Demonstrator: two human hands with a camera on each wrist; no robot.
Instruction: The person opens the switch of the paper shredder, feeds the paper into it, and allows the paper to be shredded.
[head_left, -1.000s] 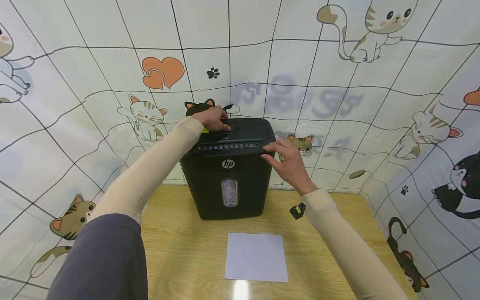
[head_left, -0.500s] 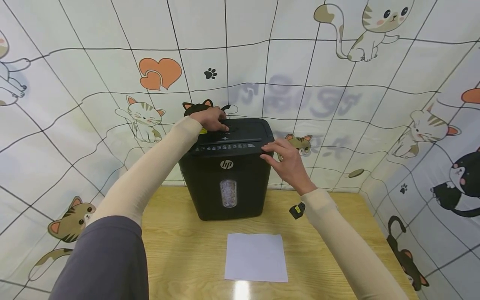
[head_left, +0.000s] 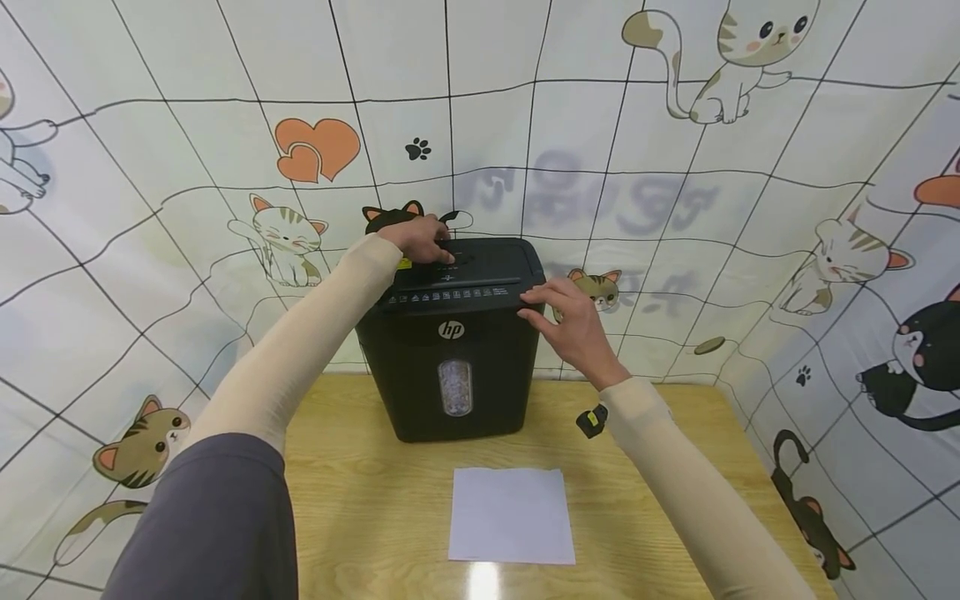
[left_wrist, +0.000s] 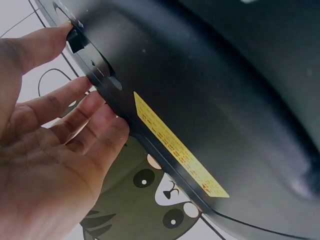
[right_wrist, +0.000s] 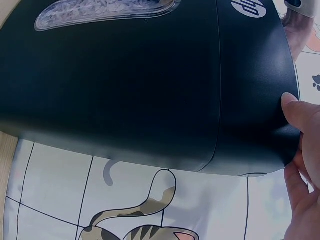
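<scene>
A black HP paper shredder stands upright on the table, with shredded paper showing behind its front window. My left hand reaches over its lid from the left. In the left wrist view, the thumb touches a small black switch on the lid while the other fingers lie against the back edge. At the front right corner of the lid, my right hand holds on, thumb on the front face and fingers around the edge. The right wrist view shows this grip at the shredder's top corner.
White paper lies flat on the wooden table in front of the shredder. A small black object with a yellow mark is beside my right wrist. Cat-printed fabric hangs close behind and on both sides. The shredder bears a yellow label.
Both hands keep their places on the shredder. The head view has shifted very slightly; nothing else visibly moves.
</scene>
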